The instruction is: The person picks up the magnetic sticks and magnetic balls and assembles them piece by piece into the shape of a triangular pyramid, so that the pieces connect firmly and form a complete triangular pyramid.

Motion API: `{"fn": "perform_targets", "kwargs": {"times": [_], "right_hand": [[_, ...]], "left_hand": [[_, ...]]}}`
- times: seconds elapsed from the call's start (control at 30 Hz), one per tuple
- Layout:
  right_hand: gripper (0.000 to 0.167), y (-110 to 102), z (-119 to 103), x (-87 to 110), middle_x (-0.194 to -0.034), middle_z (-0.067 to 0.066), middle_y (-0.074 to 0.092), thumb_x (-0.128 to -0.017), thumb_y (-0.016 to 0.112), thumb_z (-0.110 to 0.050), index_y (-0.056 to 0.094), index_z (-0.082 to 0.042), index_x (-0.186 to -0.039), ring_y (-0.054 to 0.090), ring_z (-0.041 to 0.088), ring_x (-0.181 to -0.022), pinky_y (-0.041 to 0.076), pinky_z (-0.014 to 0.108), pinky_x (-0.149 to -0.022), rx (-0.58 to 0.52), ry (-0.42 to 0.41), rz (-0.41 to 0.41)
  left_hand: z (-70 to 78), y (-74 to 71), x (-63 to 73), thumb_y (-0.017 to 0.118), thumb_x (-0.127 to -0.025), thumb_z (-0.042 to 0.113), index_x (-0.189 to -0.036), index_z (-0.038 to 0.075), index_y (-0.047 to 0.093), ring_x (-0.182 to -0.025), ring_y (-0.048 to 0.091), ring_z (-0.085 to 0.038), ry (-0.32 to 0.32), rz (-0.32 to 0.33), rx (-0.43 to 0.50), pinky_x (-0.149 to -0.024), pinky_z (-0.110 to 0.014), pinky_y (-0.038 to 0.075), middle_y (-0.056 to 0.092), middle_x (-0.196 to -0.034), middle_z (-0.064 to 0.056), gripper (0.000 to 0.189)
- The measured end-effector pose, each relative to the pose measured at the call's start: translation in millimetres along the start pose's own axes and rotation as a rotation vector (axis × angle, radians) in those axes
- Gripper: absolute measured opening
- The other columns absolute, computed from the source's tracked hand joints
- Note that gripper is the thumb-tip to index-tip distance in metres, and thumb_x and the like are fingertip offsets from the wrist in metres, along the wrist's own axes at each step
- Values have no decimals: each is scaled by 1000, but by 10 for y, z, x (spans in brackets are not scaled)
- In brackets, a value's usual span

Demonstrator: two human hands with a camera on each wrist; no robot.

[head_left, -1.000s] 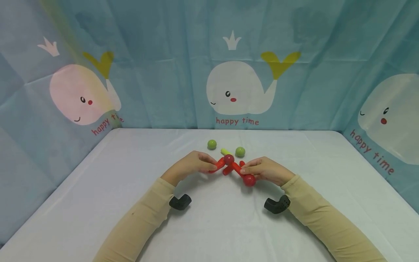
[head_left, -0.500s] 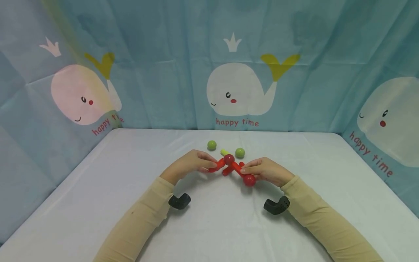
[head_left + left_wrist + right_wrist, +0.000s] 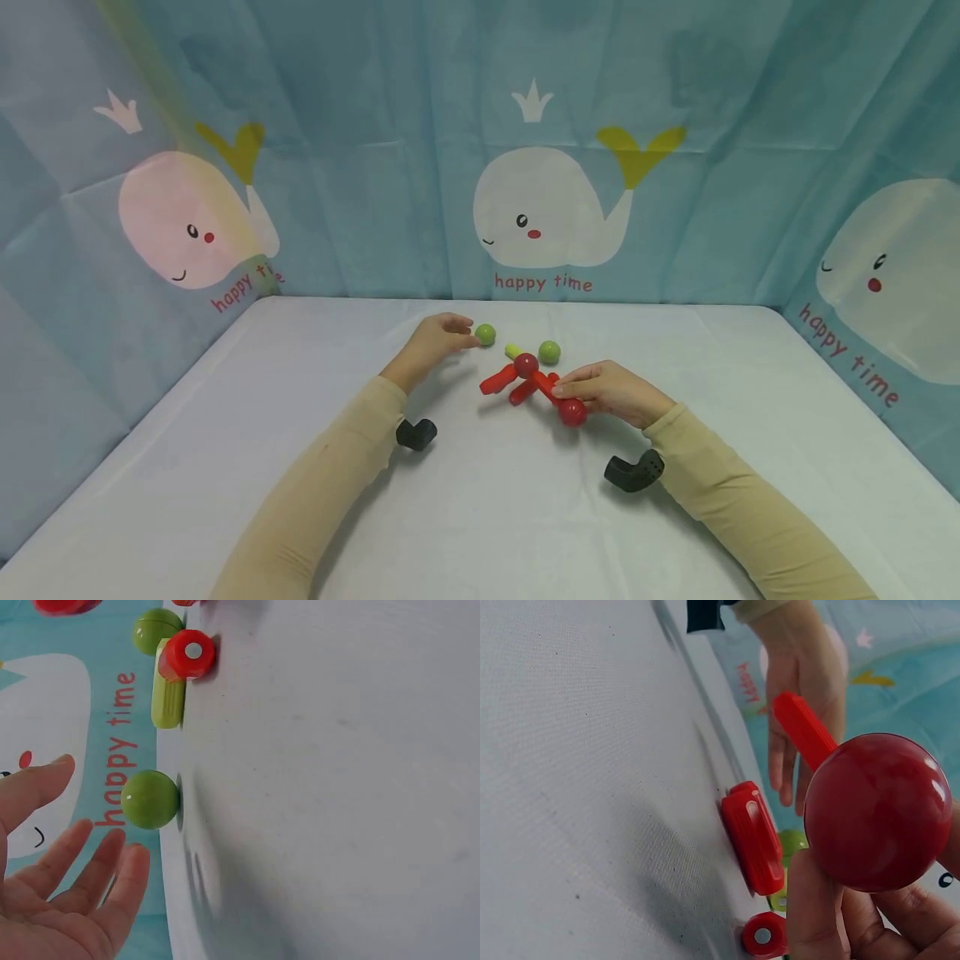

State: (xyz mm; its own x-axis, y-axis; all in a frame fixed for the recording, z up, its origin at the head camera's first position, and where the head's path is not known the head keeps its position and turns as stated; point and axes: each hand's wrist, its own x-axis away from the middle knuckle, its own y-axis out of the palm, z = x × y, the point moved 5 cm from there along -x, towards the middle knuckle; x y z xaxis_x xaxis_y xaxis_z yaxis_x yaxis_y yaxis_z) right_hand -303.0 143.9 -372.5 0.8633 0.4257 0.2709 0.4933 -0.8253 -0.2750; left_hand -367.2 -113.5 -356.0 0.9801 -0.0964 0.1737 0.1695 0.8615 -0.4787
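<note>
Right hand (image 3: 615, 393) pinches red rod-and-ball assembly (image 3: 526, 365); left hand (image 3: 435, 343), spread and empty, hovers just beside green ball (image 3: 485, 335); yellow-green rod (image 3: 513, 351), second green ball (image 3: 550, 352) lie between hands.

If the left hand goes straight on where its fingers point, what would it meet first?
Probably the green ball nearest the left hand; it lies straight ahead in the head view, though depth is unclear.
</note>
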Motion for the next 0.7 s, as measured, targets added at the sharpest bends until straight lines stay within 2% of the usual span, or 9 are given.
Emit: {"fn": "perform_targets", "kwargs": {"times": [0.2, 0.43, 0.6, 0.7], "right_hand": [[35, -13, -3, 5, -92, 0, 73, -93, 67, -20, 69, 5, -117, 66, 14, -86, 56, 28, -78, 9, -9, 5], [35, -38, 10, -2, -92, 2, 75, -93, 68, -21, 70, 5, -117, 66, 13, -84, 56, 28, -77, 2, -8, 16], [37, -58, 25, -10, -93, 2, 76, -93, 69, -21, 69, 5, -118, 67, 12, -84, 56, 28, -77, -4, -10, 16], [37, -74, 30, -14, -95, 3, 76, -93, 69, -22, 69, 5, -118, 68, 12, -85, 56, 28, -78, -8, -7, 20]], "left_hand": [[-14, 54, -198, 74, -88, 30, -136, 13, 57, -126, 54, -28, -66, 18, -26, -110, -46, 43, 57, -140, -8, 54], [30, 179, -366, 73, -89, 23, -139, 14, 56, -124, 58, -29, 20, 0, -151, -102, -40, 51, 53, -145, -13, 54], [72, 219, -390, 73, -89, 22, -126, 12, 66, -106, 65, -24, 61, -2, -236, -95, -37, 53, 66, -127, -10, 39], [84, 234, -381, 73, -89, 20, -118, 11, 70, -97, 65, -20, 63, 1, -278, -88, -34, 52, 69, -116, -8, 30]]}}
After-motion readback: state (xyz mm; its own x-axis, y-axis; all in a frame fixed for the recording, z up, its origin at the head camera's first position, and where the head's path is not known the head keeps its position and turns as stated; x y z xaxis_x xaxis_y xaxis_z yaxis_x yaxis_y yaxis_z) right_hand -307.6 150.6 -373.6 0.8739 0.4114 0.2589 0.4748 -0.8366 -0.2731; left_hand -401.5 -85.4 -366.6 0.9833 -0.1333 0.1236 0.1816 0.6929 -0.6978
